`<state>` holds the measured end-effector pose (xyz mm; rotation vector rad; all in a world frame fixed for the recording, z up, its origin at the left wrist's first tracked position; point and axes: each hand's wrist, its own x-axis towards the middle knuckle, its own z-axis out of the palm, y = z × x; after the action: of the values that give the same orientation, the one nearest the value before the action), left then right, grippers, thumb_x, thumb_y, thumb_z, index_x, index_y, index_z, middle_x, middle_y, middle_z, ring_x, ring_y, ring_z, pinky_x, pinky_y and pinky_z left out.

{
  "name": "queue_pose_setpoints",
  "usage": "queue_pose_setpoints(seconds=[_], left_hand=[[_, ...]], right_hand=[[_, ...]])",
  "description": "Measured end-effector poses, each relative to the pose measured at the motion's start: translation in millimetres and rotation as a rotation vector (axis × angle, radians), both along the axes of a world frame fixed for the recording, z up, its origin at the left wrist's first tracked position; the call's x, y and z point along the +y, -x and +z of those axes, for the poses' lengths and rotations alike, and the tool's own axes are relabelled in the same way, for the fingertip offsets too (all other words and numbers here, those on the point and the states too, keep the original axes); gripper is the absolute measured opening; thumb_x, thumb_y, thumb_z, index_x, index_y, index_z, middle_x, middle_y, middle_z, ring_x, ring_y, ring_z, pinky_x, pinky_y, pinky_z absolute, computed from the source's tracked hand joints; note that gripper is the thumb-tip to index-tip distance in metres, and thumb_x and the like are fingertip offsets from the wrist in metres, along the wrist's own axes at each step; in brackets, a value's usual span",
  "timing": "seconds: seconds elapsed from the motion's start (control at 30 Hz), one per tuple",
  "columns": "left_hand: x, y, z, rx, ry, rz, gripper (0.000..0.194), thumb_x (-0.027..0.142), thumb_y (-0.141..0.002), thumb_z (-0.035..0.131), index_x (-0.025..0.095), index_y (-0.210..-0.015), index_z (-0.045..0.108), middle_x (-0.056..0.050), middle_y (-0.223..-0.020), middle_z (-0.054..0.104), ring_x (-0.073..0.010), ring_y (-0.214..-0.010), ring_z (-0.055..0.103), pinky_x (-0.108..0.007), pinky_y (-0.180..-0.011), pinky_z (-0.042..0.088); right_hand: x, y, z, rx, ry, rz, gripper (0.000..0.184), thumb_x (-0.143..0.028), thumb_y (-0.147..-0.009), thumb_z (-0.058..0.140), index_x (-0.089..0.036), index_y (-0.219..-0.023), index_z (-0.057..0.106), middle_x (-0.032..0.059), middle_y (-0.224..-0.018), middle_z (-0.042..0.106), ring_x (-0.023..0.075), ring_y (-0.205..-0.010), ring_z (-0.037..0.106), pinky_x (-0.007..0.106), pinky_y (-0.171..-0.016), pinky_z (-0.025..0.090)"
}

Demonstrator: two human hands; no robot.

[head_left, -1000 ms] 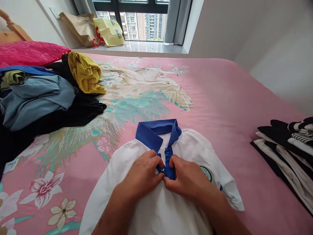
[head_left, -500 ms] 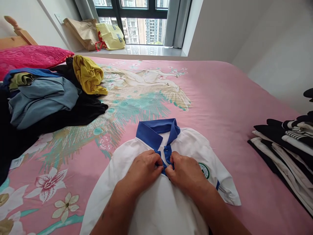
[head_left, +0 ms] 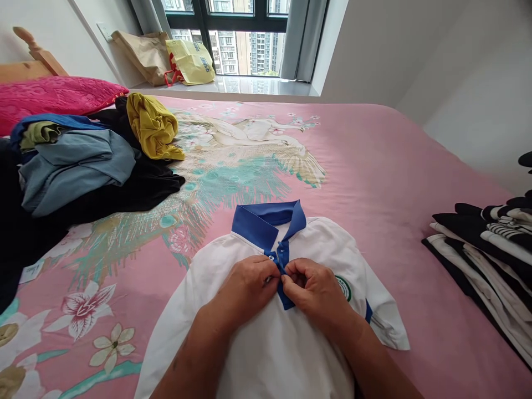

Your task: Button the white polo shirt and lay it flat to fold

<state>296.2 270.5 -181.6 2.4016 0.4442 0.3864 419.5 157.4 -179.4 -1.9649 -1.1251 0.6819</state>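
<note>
On the pink bed I watch from afar, a white shirt lies spread, front up, not folded. My left hand and right hand both pinch its blue strip. One button looks undone. Right, a folded stack; left, a messy heap.

Bed covered by pink sheet, bird-and-flower print. Directly on it: white, blue-collared shirt, spread at near middle; jumbled clothes pile at left; bright pink pillow beyond the pile; folded clothes stack at right.
</note>
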Motion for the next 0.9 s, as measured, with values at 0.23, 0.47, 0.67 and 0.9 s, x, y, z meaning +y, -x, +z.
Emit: queue_pose_setpoints(seconds=[0.23,0.47,0.67,0.9], left_hand=[[-0.5,1.4,0.7,-0.003,0.134,0.052,0.014,0.008,-0.074,0.052,0.017,-0.067,0.06,0.003,-0.063,0.061,-0.0069,-0.059,0.052,-0.018,-0.057,0.037],[1.0,-0.5,0.9,0.028,0.401,0.103,0.008,0.012,-0.073,0.054,0.017,-0.068,0.059,0.004,-0.061,0.056,-0.0073,-0.057,0.047,-0.018,-0.053,0.036],[0.1,-0.4,4.0,0.048,0.556,0.097,0.006,0.019,-0.074,0.058,0.018,-0.074,0.052,0.005,-0.065,0.052,-0.008,-0.06,0.045,-0.02,-0.054,0.036],[-2.4,-5.1,-0.5,0.02,0.628,0.17,0.011,0.019,-0.074,0.058,0.018,-0.072,0.047,0.006,-0.063,0.044,-0.0072,-0.058,0.038,-0.021,-0.052,0.031]], right_hand=[[-3.6,-8.7,-2.9,0.057,-0.042,0.08,0.018,-0.023,-0.082,0.047,-0.02,-0.074,0.063,-0.0014,-0.068,0.062,0.0106,-0.063,0.053,0.021,-0.06,0.04],[-1.5,-11.6,-3.4,0.099,-0.098,0.131,0.012,-0.014,-0.074,0.051,-0.019,-0.077,0.06,-0.0027,-0.07,0.059,0.0085,-0.062,0.052,0.019,-0.06,0.042],[-1.0,-12.1,-1.6,-0.008,-0.08,0.173,0.009,-0.012,-0.073,0.052,-0.019,-0.073,0.057,-0.0011,-0.071,0.058,0.0097,-0.064,0.051,0.02,-0.059,0.041],[-2.0,-16.4,-3.1,-0.027,-0.078,0.216,0.009,-0.014,-0.078,0.052,-0.019,-0.075,0.058,-0.001,-0.073,0.059,0.0102,-0.067,0.053,0.021,-0.063,0.041]])
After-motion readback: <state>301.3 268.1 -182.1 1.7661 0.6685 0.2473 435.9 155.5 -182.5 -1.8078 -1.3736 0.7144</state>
